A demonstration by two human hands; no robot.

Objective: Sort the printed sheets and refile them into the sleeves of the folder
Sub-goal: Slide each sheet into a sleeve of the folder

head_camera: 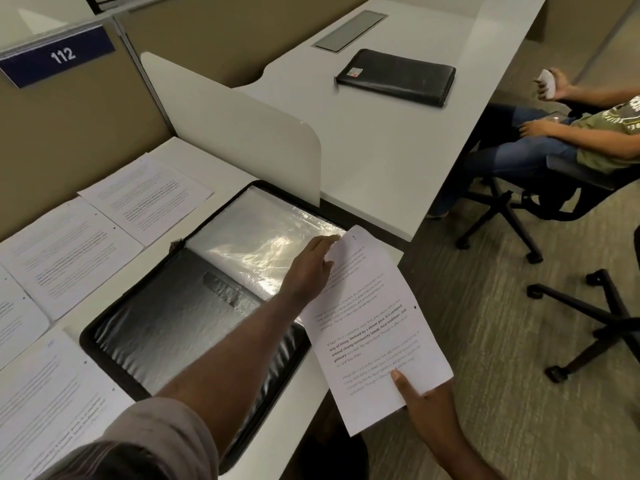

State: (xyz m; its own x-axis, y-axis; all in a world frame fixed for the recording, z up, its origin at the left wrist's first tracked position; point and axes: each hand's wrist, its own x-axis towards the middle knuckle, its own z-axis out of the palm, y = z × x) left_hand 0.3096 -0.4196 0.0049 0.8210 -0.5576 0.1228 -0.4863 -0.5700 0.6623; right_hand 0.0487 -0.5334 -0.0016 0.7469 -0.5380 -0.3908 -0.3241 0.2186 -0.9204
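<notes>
The white desk [363,140] is carrying the open black folder [166,327], which is lying near its front edge with a clear sleeve [263,244] uppermost on its far half. Left of the folder, four loose printed sheets [69,251] are lying flat on the desk. Off the folder's right edge, a single printed sheet [377,327] is hanging tilted in the air. The left hand [311,261] is reaching across the folder and pinching that sheet's top corner over the sleeve's edge. The right hand [426,407] is gripping the sheet's bottom corner, thumb on the print.
</notes>
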